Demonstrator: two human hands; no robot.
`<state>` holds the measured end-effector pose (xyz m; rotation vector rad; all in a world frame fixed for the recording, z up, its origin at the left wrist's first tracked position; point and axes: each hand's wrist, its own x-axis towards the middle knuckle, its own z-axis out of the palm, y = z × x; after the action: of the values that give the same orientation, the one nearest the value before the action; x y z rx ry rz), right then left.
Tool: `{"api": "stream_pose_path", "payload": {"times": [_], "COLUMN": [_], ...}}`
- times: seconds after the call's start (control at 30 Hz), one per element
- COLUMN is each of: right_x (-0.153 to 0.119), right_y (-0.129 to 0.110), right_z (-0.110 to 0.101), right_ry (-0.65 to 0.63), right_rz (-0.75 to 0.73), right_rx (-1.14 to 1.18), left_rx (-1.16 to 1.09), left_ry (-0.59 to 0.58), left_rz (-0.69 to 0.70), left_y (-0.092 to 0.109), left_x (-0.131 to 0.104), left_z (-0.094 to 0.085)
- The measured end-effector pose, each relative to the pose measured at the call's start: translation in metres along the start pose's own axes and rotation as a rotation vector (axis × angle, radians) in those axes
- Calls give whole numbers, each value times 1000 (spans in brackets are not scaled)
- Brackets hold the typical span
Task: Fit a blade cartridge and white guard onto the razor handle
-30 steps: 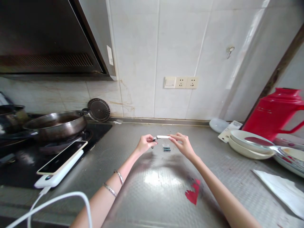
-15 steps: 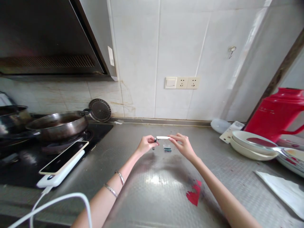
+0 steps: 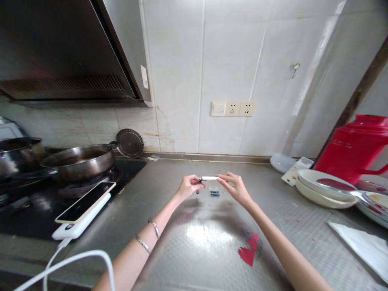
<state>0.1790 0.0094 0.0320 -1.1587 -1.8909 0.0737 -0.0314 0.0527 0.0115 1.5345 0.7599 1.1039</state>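
Above the metal counter [image 3: 169, 266], my two hands hold a slim white stick-like tool [image 3: 209, 178] level between them. The fingers of my left hand [image 3: 188, 187] are pinched on its dark, metallic left end [image 3: 199, 180], from which a short dark part hangs down. My right hand [image 3: 235, 187] has its fingertips closed on the right end of the white piece. The tool's exact kind is too small to make out. Just below and behind it, a small clear packet [image 3: 214, 193] with teal strips lies on the counter.
A torn red scrap [image 3: 249, 249] lies near my right forearm. On the left are a steel pan [image 3: 80, 163] on the black cooktop, a phone [image 3: 86, 202] on a white power bank, and a white cable [image 3: 81, 254]. Bowls [image 3: 325, 192] and a red flask [image 3: 351, 151] stand right.
The whole view has shifted slightly. Both hands keep their hold on the white tool, which stays level in nearly the same place.
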Motion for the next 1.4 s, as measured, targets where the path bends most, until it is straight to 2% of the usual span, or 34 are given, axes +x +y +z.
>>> {"api": "stream_pose_path", "payload": {"times": [0.2, 0.5, 0.73, 0.93, 1.07, 1.27, 1.4], "right_x": [0, 0, -1, -1, -1, -1, -3], "right_y": [-1, -1, -1, -1, 1, -6, 1], "right_z": [0, 3, -1, 0, 2, 0, 1], "right_ry": [-2, -54, -49, -128, -90, -149, -104], "right_rz": [-1, 2, 88, 71, 107, 69, 113], "right_rx": [15, 14, 113, 186, 179, 242, 230], "left_rx": [6, 22, 28, 27, 9, -10, -28], "left_ry": [5, 8, -27, -13, -22, -10, -30], "left_rz": [-12, -23, 0, 6, 8, -13, -4], "left_y": [5, -3, 1, 5, 8, 5, 5], "left_x": [-7, -10, -13, -14, -15, -15, -16], "left_z": [-1, -4, -2, -2, -1, 0, 1]}}
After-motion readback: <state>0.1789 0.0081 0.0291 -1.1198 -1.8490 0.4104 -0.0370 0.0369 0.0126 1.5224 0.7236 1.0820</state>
